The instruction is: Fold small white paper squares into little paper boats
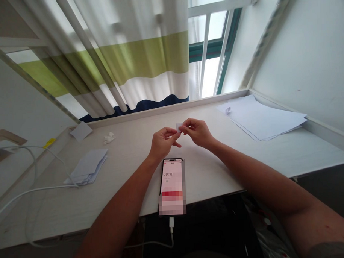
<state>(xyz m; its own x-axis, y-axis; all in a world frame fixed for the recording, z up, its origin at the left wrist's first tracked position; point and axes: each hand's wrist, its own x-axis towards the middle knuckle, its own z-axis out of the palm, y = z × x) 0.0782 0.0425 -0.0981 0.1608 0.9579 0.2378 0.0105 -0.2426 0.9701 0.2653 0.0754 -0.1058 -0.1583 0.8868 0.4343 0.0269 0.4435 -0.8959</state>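
Between my two hands, above the middle of the white desk (138, 145), is a small piece of white paper (178, 125). My left hand (164, 141) pinches its lower left part between thumb and fingers. From the other side, the thumb and forefinger of my right hand (197, 131) close on its right edge. The fingers hide part of the paper, so I cannot tell how it is folded. Just below the hands, a phone (171, 181) lies face up at the desk's front edge, its screen partly blurred.
A stack of small papers (88, 166) lies left, near a crumpled scrap (108, 137) and a square sheet (81, 131). Large white sheets (267, 116) rest at the right. White cables (35, 190) cross the left side; a charging plug (171, 224) sits in the phone.
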